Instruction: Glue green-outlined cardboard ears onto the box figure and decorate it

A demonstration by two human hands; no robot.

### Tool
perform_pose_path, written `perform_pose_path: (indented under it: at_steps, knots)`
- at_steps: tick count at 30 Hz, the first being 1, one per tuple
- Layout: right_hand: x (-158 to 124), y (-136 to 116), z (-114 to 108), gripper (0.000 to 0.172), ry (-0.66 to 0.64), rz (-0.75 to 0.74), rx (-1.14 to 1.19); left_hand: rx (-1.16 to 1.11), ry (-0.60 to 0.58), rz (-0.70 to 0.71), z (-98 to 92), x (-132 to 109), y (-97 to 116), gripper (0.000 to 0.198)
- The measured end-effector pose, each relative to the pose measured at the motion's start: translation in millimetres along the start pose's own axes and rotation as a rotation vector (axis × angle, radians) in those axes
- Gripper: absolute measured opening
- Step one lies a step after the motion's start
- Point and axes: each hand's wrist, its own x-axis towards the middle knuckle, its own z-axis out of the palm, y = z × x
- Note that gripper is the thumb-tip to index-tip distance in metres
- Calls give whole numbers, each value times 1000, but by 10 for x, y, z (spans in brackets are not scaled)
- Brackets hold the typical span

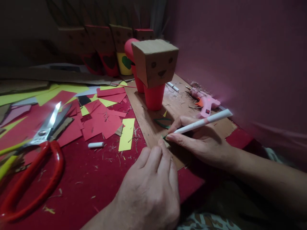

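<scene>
At our left, yellow handles (7, 166) are cut off by the edge of view, and we cannot tell what they belong to. Beside them, scissors (44, 134) with red handles lie with their blades apart. Behind, a row of box-headed figures (107, 44) fades into shadow, their tops hard to make out. Our left hand (151, 188) rests with its fingers bent and pressed together; its fingertips hide most of a small piece (168, 144), and we cannot tell if they pinch it. Our right hand (203, 140) pinches a white pen (201, 123) slanting over that piece, its tip partly hidden by the fingers.

The worktop (96, 182) is dark red, strewn at left with paper scraps (96, 121) and a pen cap (96, 145). Toward the middle, a brown board (142, 123) carries a box-headed figure on a red cup (154, 97) and, farther right, a pink glue gun (207, 102). The right side of the room is a dim, purplish wall (240, 48).
</scene>
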Motion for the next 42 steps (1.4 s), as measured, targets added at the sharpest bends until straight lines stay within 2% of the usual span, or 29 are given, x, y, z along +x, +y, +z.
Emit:
perform_pose_path:
  at_steps: [23,39,42]
  knots:
    - [-2,-41,2,13,-10,80,53,-21,8,-14,28,-63,36,34]
    - [6,18,13,14,13,28,-4,-6,25,-18,16,-24,25,32]
    - [12,25,23,16,14,26,-12,-6,-8,20,-9,-9,4,31]
